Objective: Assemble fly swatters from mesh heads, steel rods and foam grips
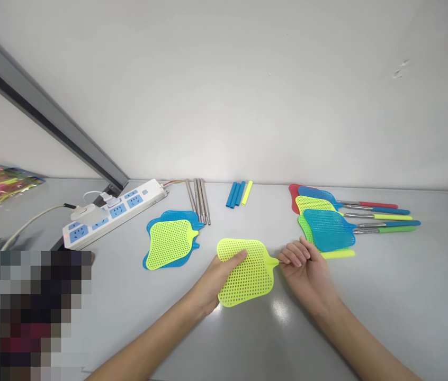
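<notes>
A yellow-green fly swatter [250, 278] is held between both hands above the grey table. My left hand [212, 283] pinches its perforated head, thumb on top and fingers hidden beneath. Just past the neck, my right hand [305, 270] curls its fingers around the shaft, most of which is hidden. A yellow handle end [339, 254] shows beyond that hand, apparently part of the same swatter. Right behind my right hand lies a pile of finished-looking swatters, with a blue swatter head [325, 230] on top and red, yellow and green ones partly covered.
Loose yellow [170, 243] and blue swatter heads [176, 215] overlap at left. Behind them lie several metal rods [202, 201]. Blue grip tubes [235, 194] and a yellow tube [247, 193] sit near the wall. A power strip [116, 211] with plugged-in cords stands left.
</notes>
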